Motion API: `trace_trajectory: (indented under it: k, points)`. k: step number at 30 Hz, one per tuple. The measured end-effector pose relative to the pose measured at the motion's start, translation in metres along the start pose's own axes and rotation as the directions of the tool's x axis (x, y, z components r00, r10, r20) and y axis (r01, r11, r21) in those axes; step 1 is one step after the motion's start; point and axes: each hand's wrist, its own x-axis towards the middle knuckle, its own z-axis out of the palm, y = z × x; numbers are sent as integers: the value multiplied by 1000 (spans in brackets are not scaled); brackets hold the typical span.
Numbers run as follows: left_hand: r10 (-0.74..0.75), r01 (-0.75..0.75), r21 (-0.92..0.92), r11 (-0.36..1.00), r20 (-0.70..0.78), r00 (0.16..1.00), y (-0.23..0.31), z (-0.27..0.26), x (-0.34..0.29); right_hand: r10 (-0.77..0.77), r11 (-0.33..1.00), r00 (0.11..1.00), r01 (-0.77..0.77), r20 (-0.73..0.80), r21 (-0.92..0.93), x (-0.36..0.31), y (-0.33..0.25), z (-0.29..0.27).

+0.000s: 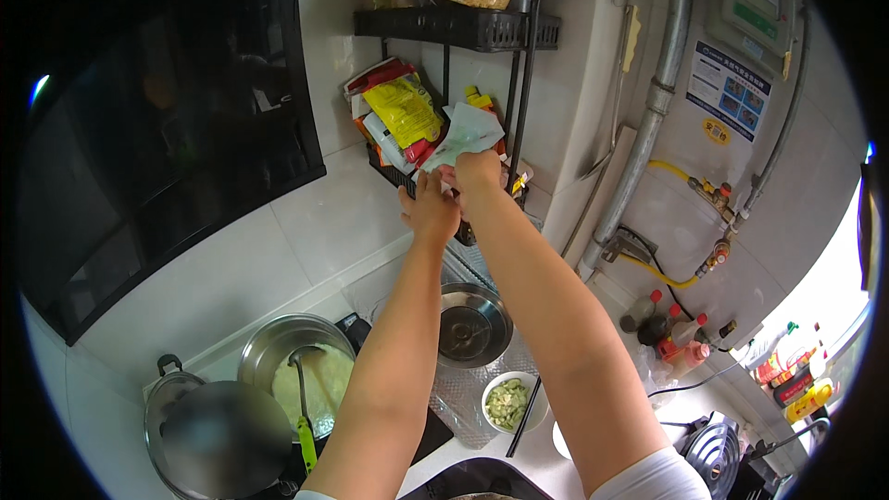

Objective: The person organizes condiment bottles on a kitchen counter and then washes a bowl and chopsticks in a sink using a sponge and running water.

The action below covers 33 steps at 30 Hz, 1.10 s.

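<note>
Both arms reach far across the kitchen counter [468,452] to a black wire rack [463,30] on the white tiled wall. The right hand [479,173] grips a pale, whitish-green packet [466,132], soft and crumpled, its fingers curled shut around the lower end. The packet's long axis runs diagonally, its free end pointing up and to the right, in front of the rack's lower shelf. The left hand [430,208] sits just below and to the left, fingers bent and touching the packet's lower edge; how tightly they pinch it cannot be told. A yellow bag [405,109] leans just left of the packet. Nearer, on the counter, stand a steel pot with a ladle [303,372], a glass-lidded pan [218,435], a steel bowl [474,324] and a small bowl of chopped greens [511,402].
</note>
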Motion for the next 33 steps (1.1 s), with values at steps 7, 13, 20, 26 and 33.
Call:
trace_trajectory:
  k: [7, 13, 20, 26, 33]
  points:
    - [8, -8, 1, 1000, 10, 1000, -16, 5, -2, -202, 977, 957, 183, -207, -108, 39, 20, -3]
    - [118, -128, -218, 967, -59, 991, -50, 25, 20, -421, 906, 869, 417, -259, -75, 66, 40, 12]
    - [-308, 60, -939, 338, -50, 950, -9, -21, -39, -654, 754, 755, 655, -43, 42, -28, 23, 4]
    - [87, 291, -945, -151, 280, 956, -30, -55, -142, -494, 856, 845, 432, 204, 284, -135, 32, -64]
    - [101, 512, -847, -141, 502, 859, -89, -10, -293, -86, 975, 970, 34, 228, 220, -199, 177, -162]
